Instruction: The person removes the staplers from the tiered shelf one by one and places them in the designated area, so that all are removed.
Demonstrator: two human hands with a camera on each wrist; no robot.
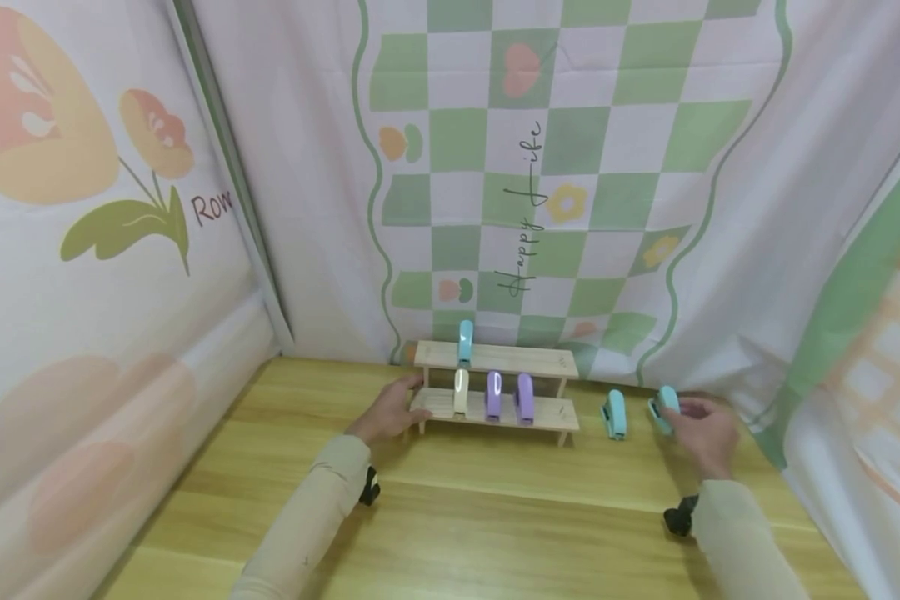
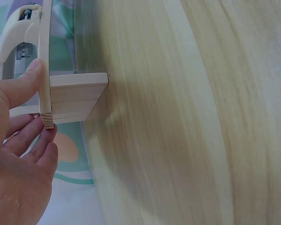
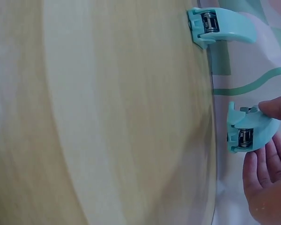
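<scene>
My left hand (image 1: 390, 412) grips the left end of a two-tier wooden shelf (image 1: 551, 412), thumb on top of the lower board and fingers beneath it. On that board stand a cream stapler (image 1: 461, 393) and two purple staplers, the left one (image 1: 493, 397) and the right one (image 1: 525, 400). A blue stapler (image 1: 466, 342) stands on the upper board. To the right, my right hand (image 1: 707, 433) holds a turquoise stapler (image 3: 255, 129) between thumb and fingers. Another turquoise stapler (image 1: 615, 415) stands on the table, between the shelf and that hand.
The wood-grain table (image 1: 487, 533) runs back to a hanging checkered cloth (image 1: 555, 167) right behind the shelf. A flower-print cloth (image 1: 82, 333) hangs along the left side, and another cloth (image 1: 870, 333) bounds the right.
</scene>
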